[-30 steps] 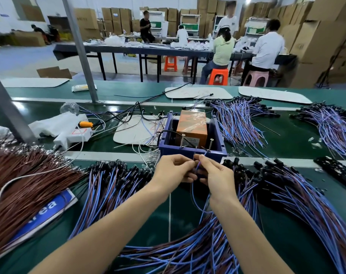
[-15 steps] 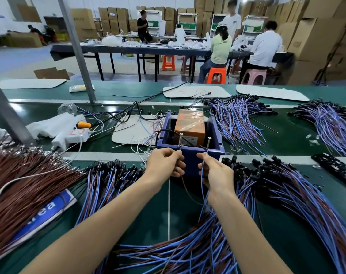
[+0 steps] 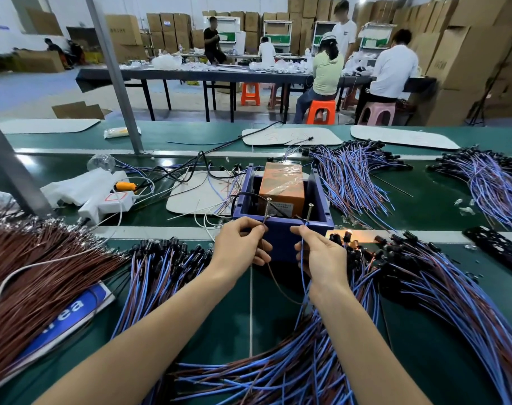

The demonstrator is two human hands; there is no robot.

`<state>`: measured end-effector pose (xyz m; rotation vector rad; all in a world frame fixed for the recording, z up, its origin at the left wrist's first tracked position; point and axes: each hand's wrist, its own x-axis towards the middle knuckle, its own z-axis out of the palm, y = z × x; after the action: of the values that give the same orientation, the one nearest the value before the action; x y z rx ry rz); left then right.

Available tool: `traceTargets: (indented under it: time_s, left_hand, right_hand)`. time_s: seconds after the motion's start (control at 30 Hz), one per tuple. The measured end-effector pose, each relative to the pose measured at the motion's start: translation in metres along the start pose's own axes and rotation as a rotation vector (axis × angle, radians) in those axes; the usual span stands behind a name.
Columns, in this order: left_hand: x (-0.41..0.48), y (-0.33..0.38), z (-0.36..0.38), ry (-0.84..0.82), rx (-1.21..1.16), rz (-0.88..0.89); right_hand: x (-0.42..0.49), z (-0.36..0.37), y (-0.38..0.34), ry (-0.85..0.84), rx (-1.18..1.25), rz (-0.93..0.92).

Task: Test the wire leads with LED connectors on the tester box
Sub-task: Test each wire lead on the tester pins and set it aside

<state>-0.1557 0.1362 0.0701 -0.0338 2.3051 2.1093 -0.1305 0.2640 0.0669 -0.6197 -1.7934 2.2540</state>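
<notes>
The left hand [image 3: 241, 244] pinches the end of a brown lead [image 3: 278, 283] between thumb and forefinger, right at the foot of the left post [image 3: 268, 209] on the near rim of the blue tester box [image 3: 281, 244]. The right hand [image 3: 322, 252] pinches a blue lead [image 3: 302, 267] the same way, its tip raised to the right post [image 3: 309, 214]. The 2 hands sit just in front of the box, 1 at each side of its near wall. Both leads hang down between the wrists into the pile of blue and brown leads [image 3: 278, 372] on the green bench [image 3: 225, 314]. Just right of the box, near the right hand, an LED [image 3: 348, 233] glows orange among black connectors [image 3: 390, 239]. An orange unit [image 3: 281, 185] stands inside the box.
</notes>
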Motion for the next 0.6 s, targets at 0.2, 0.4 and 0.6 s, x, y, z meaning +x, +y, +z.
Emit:
traceTargets:
  time_s: [0.2, 0.4, 0.6]
  left_hand:
    - [0.003, 0.002, 0.000, -0.020, 0.005, -0.025]
    - [0.006, -0.002, 0.000, -0.012, 0.016, -0.020]
    - [-0.006, 0.005, 0.000, -0.065, -0.006, -0.011]
  right_hand:
    - [0.001, 0.000, 0.002, 0.016, 0.020, -0.002]
    - [0.001, 0.001, 0.003, 0.017, 0.019, -0.012]
    - [0.001, -0.004, 0.005, -0.084, -0.026, -0.062]
